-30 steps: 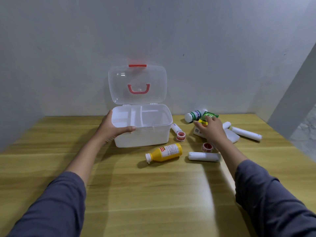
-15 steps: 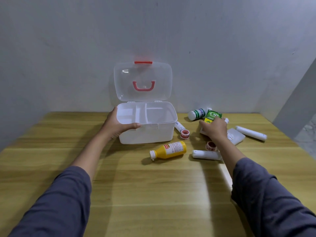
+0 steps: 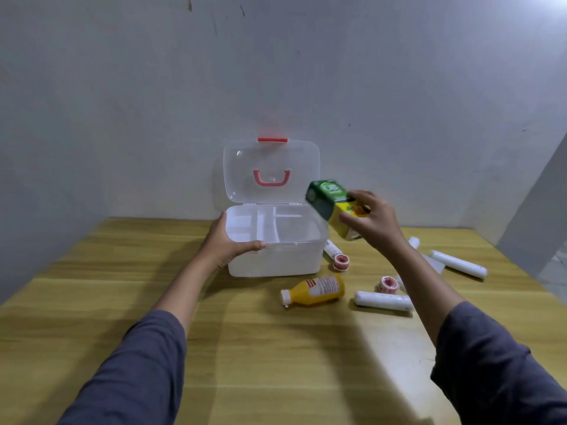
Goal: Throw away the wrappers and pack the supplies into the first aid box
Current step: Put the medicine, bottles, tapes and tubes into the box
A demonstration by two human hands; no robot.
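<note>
The white first aid box point(image 3: 276, 262) stands open on the wooden table, its clear lid point(image 3: 271, 170) with a red handle upright against the wall. My left hand point(image 3: 227, 243) grips the box's front left rim. My right hand point(image 3: 374, 222) holds a green and yellow carton point(image 3: 333, 207) tilted in the air, just right of the box's rim. On the table lie a yellow bottle point(image 3: 316, 289), a white bandage roll point(image 3: 383, 300), another white roll point(image 3: 458, 263) and two tape rolls point(image 3: 340, 261) point(image 3: 387, 283).
A grey wall rises right behind the box, and a slanted grey panel point(image 3: 534, 222) closes the right side. A flat white packet point(image 3: 435, 265) lies partly hidden behind my right forearm. Bare wooden tabletop point(image 3: 260, 348) lies in front of me.
My right hand has lifted the green and yellow carton off the table and carried it up and left toward the box. My left hand stays on the box rim.
</note>
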